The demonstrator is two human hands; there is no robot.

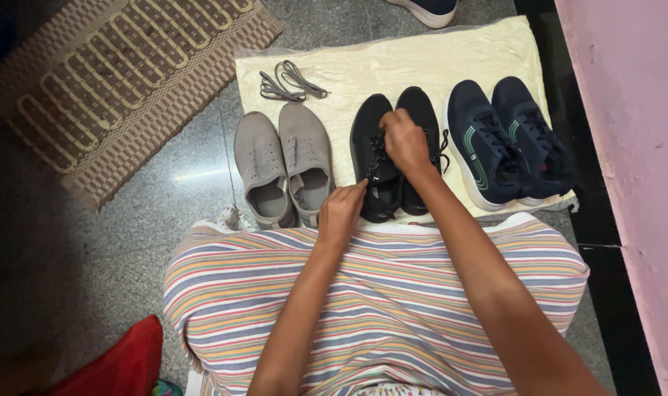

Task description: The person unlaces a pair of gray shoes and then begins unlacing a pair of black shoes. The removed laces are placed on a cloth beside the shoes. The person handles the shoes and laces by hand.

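- A woven brown-and-beige floor mat lies at the far left on the speckled grey stone floor, well apart from the shoes; it plays no part in what the hands do.
- A loose pair of grey shoelaces lies coiled on the pale yellow cloth, just above the pair of grey knit sneakers, which show bare eyelets. A careless sweep of an arm could drag these laces off the cloth.
- The left hand rests at the heel end of the pair of black lace-up sneakers, fingers curled together against the left shoe's collar. If this hold slackens, the shoe could slide on the cloth when the lace is pulled.
- The right hand sits over the black shoes' lacing in the middle of the cloth, fingers bunched and seemingly pinched on a black lace, though black on black makes the exact grip hard to tell. A hard tug could pull the lace unevenly through the eyelets, or knot it.
- The pair of navy sneakers with green side stripes stands just beside the black pair; the right forearm could nudge it toward the cloth's edge.
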